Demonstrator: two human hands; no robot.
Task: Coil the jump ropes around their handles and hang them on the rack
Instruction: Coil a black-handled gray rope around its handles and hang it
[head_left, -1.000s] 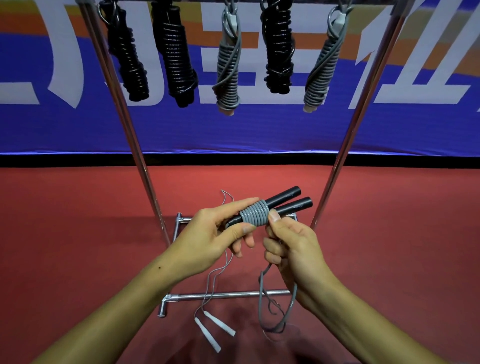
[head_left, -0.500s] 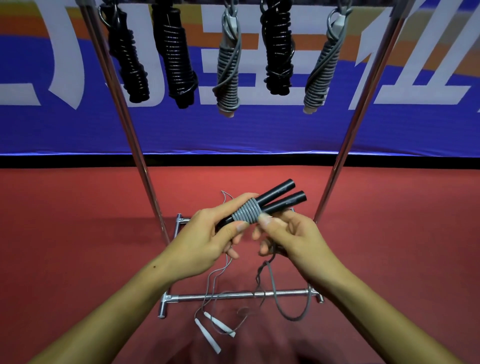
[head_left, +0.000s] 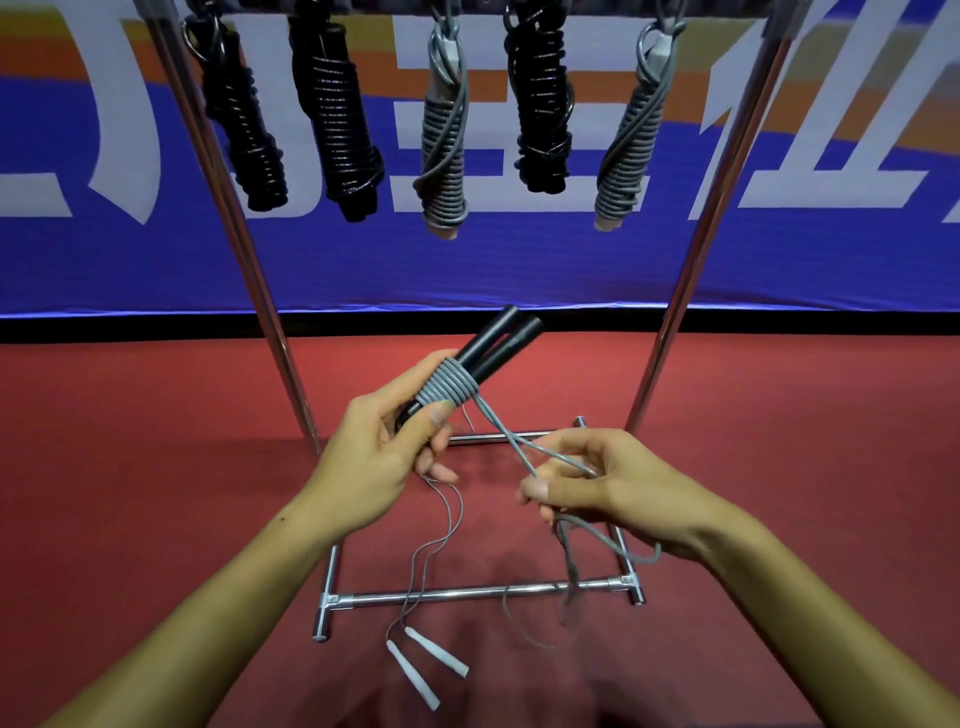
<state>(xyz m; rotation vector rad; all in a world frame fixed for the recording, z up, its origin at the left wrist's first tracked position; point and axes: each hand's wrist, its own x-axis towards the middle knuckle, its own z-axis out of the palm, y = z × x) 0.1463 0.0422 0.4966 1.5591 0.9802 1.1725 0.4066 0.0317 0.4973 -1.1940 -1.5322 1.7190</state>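
Note:
My left hand (head_left: 382, 457) grips two black handles (head_left: 498, 343) held side by side, tips pointing up and to the right. Several turns of grey rope (head_left: 448, 387) are wound round them near my fingers. From the coil a doubled strand runs down right to my right hand (head_left: 597, 483), which pinches it; the slack loop (head_left: 576, 577) hangs blurred below that hand. A second rope with two white handles (head_left: 431, 662) lies on the red floor, its thin grey cord (head_left: 441, 540) rising behind my left hand.
The chrome rack (head_left: 467, 592) stands in front of me, its two uprights (head_left: 249, 260) either side of my hands. Several coiled ropes hang from its top bar: three black bundles (head_left: 337, 119) and two grey ones (head_left: 444, 140). A blue banner (head_left: 519, 260) backs the red floor.
My right hand has drawn away from the coil, down and to the right, pulling the doubled strand taut. The black handles have tilted more upright. The coil has gained turns.

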